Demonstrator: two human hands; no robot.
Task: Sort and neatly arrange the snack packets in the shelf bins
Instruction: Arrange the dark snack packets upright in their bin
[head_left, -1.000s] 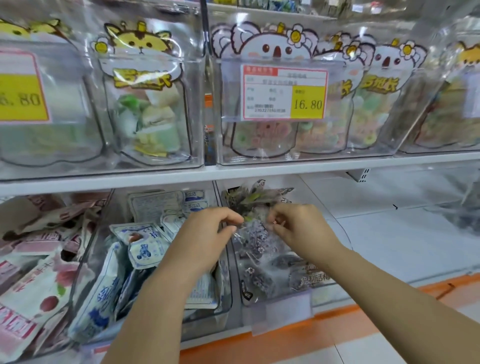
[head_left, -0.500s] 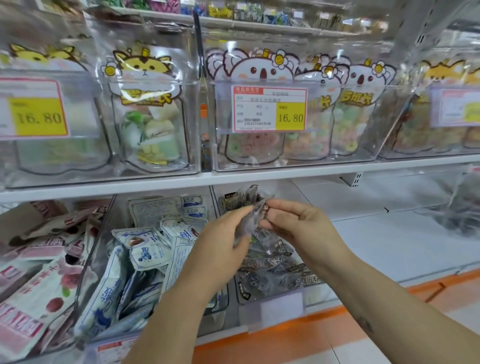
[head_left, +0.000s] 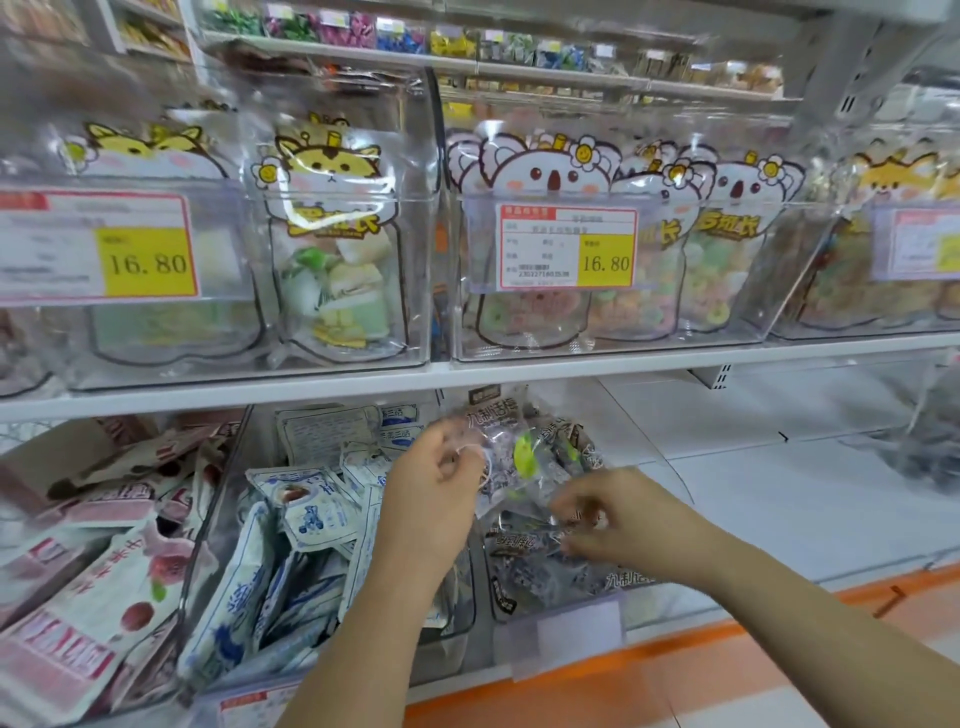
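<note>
Pinched in the left hand, the clear packet could slip on its slick film; the right hand grip was blurred, untellable.

Left hand and right hand grip one clear snack packet just above the clear bin holding similar dark packets.

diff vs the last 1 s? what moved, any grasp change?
Left hand lifted the clear packet up off the dark packets, still pinching it. Right hand drew down and right, away from the left; blur hides whether it still grips. Blue-white packets and pink packets unchanged.
</note>
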